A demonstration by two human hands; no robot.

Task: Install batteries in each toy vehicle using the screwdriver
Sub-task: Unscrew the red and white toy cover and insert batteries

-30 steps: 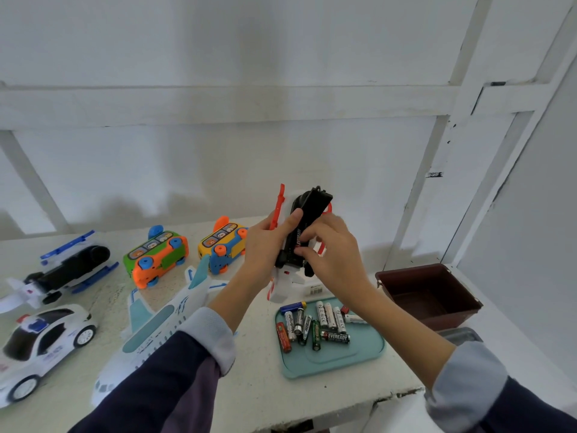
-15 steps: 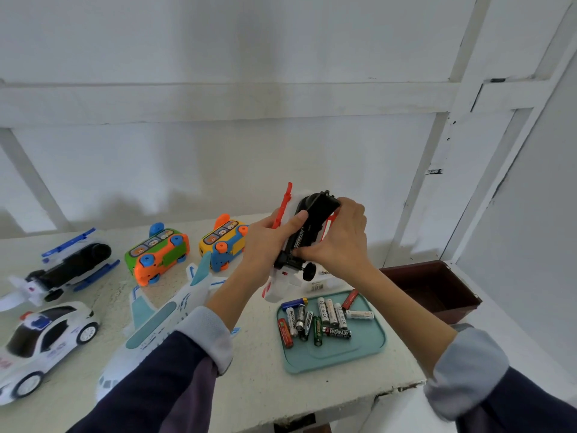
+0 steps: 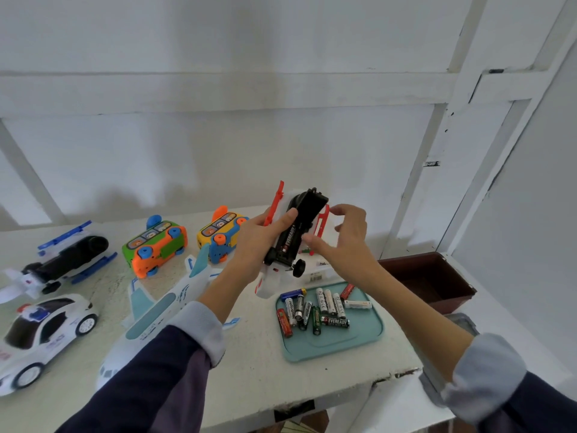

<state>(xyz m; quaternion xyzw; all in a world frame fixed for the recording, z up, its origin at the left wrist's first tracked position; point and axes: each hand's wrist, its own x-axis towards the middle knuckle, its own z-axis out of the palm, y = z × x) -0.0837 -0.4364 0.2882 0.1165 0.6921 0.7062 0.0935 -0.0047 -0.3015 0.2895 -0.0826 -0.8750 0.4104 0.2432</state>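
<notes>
My left hand (image 3: 259,242) grips a white toy helicopter (image 3: 271,279) with red skids, turned belly-up and held above the table. Its black underside (image 3: 309,207) faces me, and a black Eveready battery (image 3: 288,242) lies in the open compartment. My right hand (image 3: 346,239) hovers just to the right of the toy beside the red skid, fingers loosely bent and holding nothing. Below the toy, a teal tray (image 3: 359,342) carries several loose batteries (image 3: 312,310). I see no clear screwdriver.
On the white table stand a green-orange bus (image 3: 156,245), a yellow-blue bus (image 3: 218,235), a white airplane (image 3: 162,307), a police car (image 3: 43,326) and a blue-skid helicopter (image 3: 62,260). A brown bin (image 3: 431,282) sits right, by the table edge.
My right hand has come off the top of the helicopter's underside and opened out to the right. The battery label now shows in the compartment. My left hand keeps its grip.
</notes>
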